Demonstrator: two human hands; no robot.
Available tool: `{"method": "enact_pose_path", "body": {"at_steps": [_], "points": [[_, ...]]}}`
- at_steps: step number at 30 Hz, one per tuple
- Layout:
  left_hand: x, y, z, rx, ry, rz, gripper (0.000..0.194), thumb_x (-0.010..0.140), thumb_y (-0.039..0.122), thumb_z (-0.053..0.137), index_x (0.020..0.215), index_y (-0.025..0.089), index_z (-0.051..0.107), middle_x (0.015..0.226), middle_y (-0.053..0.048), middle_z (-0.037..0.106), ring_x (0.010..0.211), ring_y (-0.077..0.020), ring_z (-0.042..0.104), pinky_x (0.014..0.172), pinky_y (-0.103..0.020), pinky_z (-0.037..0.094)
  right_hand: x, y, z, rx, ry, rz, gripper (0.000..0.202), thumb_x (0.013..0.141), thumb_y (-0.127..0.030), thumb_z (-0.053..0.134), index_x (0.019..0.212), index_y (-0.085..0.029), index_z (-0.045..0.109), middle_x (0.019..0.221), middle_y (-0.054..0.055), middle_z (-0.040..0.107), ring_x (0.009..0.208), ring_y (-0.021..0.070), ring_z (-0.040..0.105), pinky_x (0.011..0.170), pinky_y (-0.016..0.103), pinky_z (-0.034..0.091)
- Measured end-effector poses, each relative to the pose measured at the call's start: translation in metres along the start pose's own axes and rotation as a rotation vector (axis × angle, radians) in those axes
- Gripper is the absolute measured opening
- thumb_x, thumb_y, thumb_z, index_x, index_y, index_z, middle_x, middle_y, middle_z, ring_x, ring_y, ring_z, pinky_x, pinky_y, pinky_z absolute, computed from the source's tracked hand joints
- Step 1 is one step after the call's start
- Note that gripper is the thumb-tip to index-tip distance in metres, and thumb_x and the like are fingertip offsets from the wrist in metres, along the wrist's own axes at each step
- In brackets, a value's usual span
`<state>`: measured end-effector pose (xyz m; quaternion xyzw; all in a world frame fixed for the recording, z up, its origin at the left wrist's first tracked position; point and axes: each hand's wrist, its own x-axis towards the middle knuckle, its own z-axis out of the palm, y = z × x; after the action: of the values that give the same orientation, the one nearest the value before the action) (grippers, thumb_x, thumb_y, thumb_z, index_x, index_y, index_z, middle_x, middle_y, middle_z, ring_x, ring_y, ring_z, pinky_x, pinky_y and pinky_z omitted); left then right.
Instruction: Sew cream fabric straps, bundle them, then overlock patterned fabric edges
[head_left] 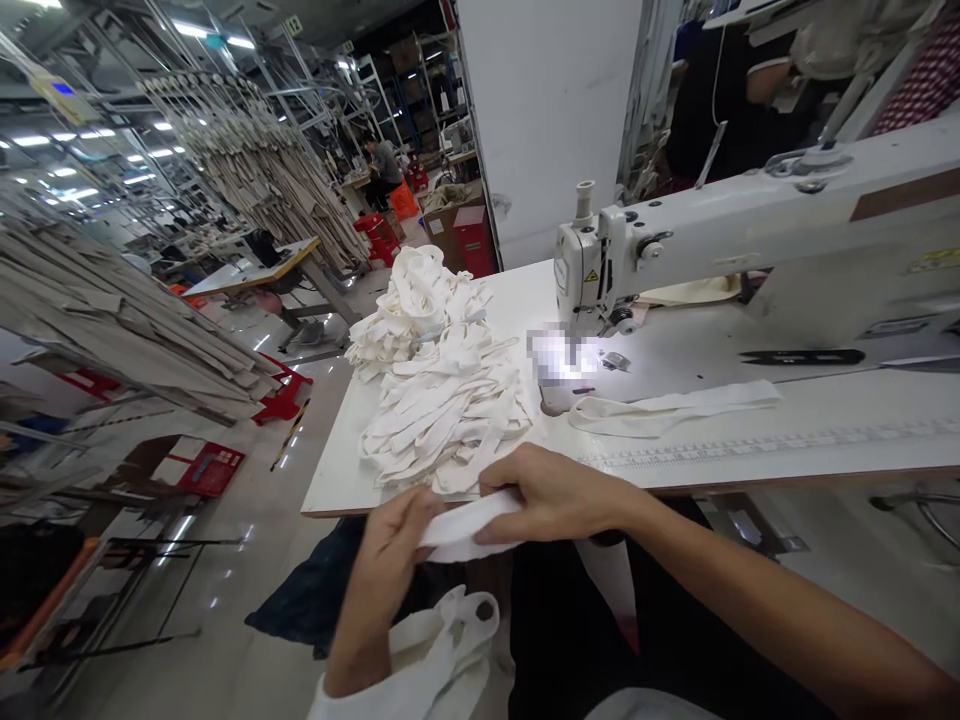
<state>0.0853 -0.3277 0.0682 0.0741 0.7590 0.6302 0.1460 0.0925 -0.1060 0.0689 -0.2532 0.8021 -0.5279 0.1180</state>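
Two bare hands hold one white fabric strip (pixel 459 527) just off the table's near edge. Its visible stretch runs close to a nine-to-three line, the right end tipped slightly toward two. The left hand (pixel 388 545) pinches the nine o'clock end between thumb and bent fingers; the right hand (pixel 540 500) grips the three o'clock end, thumb below and fingers curled over, with no gap showing in either grasp.

From the strip, a heaped pile of white fabric strips (pixel 450 400) lies at twelve on the white tabletop (pixel 337 465), and the industrial sewing machine (pixel 589 260) has its head at one; the right hand is the nearer to that head. At two, a loose folded strip (pixel 675 408) lies beside the printed ruler scale (pixel 750 443). More white cloth (pixel 450 640) hangs at six, below the hands.

As for containers, well beyond the pile at twelve, a cardboard box (pixel 442 230) has tan cloth at its top, with a red carton (pixel 474 240) just beside it. Toward ten, low by the floor, is another red carton (pixel 214 466); its contents cannot be told.
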Motion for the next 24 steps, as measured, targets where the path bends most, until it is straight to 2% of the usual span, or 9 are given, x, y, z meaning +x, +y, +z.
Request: {"method": "enact_pose_path", "body": {"at_steps": [3, 6, 9, 11, 13, 15, 17, 20, 24], "points": [[-0.011, -0.012, -0.047, -0.087, 0.153, 0.022, 0.052, 0.071, 0.059, 0.07, 0.053, 0.016, 0.048, 0.05, 0.002, 0.043, 0.051, -0.0104, 0.04, 0.047, -0.022, 0.032, -0.017, 0.018, -0.017, 0.42, -0.196, 0.015, 0.038, 0.08, -0.05, 0.07, 0.072, -0.015, 0.058, 0.059, -0.004, 0.051, 0.051, 0.0078, 0.047, 0.047, 0.019, 0.034], [-0.013, -0.025, -0.069, 0.087, 0.276, -0.018, 0.047, 0.073, 0.058, 0.069, 0.055, 0.016, 0.055, 0.045, 0.003, 0.042, 0.047, -0.0108, 0.039, 0.045, -0.022, 0.032, -0.023, 0.03, -0.014, 0.645, -0.194, 0.016, 0.036, 0.086, -0.047, 0.065, 0.077, -0.013, 0.06, 0.058, -0.002, 0.057, 0.05, 0.0081, 0.053, 0.05, 0.019, 0.041], [-0.009, -0.025, -0.045, 0.272, 0.247, 0.075, 0.04, 0.077, 0.056, 0.067, 0.082, 0.016, 0.069, 0.08, -0.005, 0.068, 0.077, -0.0192, 0.059, 0.07, -0.026, 0.047, -0.012, 0.025, 0.009, 0.687, -0.201, 0.069, 0.033, 0.085, -0.044, 0.068, 0.077, -0.013, 0.06, 0.057, -0.002, 0.059, 0.048, 0.0076, 0.055, 0.05, 0.018, 0.045], [-0.007, -0.019, -0.015, 0.19, 0.042, 0.16, 0.051, 0.08, 0.059, 0.063, 0.112, 0.019, 0.064, 0.107, -0.008, 0.068, 0.099, -0.0229, 0.059, 0.088, -0.031, 0.046, -0.002, 0.016, 0.023, 0.643, -0.221, 0.113, 0.032, 0.084, -0.043, 0.069, 0.075, -0.014, 0.059, 0.056, -0.004, 0.059, 0.044, 0.0063, 0.054, 0.046, 0.016, 0.042], [-0.006, -0.013, 0.008, 0.119, -0.195, 0.138, 0.052, 0.081, 0.06, 0.062, 0.115, 0.02, 0.061, 0.103, -0.007, 0.066, 0.096, -0.0213, 0.058, 0.086, -0.031, 0.047, 0.005, 0.01, 0.029, 0.593, -0.226, 0.134, 0.03, 0.085, -0.041, 0.068, 0.076, -0.014, 0.059, 0.056, -0.004, 0.059, 0.041, 0.0048, 0.051, 0.043, 0.015, 0.039], [-0.005, -0.012, 0.014, 0.134, -0.298, 0.06, 0.04, 0.082, 0.055, 0.064, 0.092, 0.017, 0.065, 0.079, -0.002, 0.06, 0.076, -0.0155, 0.054, 0.07, -0.024, 0.045, 0.005, 0.011, 0.025, 0.569, -0.209, 0.144, 0.029, 0.086, -0.041, 0.066, 0.078, -0.013, 0.061, 0.056, -0.004, 0.059, 0.04, 0.0043, 0.05, 0.042, 0.015, 0.037], [-0.005, -0.017, 0.007, 0.114, -0.255, -0.009, 0.038, 0.084, 0.051, 0.063, 0.072, 0.015, 0.061, 0.058, 0.003, 0.045, 0.056, -0.0092, 0.04, 0.053, -0.02, 0.033, 0.0, 0.016, 0.017, 0.553, -0.178, 0.144, 0.031, 0.086, -0.043, 0.066, 0.079, -0.013, 0.062, 0.058, -0.003, 0.06, 0.044, 0.0046, 0.05, 0.045, 0.015, 0.038], [-0.006, -0.026, -0.013, -0.046, -0.118, -0.029, 0.039, 0.083, 0.047, 0.065, 0.063, 0.015, 0.054, 0.048, 0.008, 0.029, 0.047, -0.0061, 0.024, 0.046, -0.021, 0.019, -0.012, 0.026, 0.006, 0.558, -0.135, 0.117, 0.031, 0.086, -0.042, 0.067, 0.079, -0.012, 0.064, 0.06, -0.002, 0.061, 0.051, 0.0062, 0.052, 0.052, 0.017, 0.041], [-0.009, -0.029, -0.025, -0.18, -0.033, 0.065, 0.036, 0.083, 0.041, 0.067, 0.06, 0.016, 0.055, 0.043, 0.008, 0.026, 0.044, -0.006, 0.029, 0.049, -0.021, 0.027, -0.021, 0.032, 0.003, 0.569, -0.049, 0.091, 0.028, 0.088, -0.039, 0.065, 0.081, -0.012, 0.066, 0.06, -0.002, 0.058, 0.053, 0.0071, 0.05, 0.054, 0.019, 0.039]]}}
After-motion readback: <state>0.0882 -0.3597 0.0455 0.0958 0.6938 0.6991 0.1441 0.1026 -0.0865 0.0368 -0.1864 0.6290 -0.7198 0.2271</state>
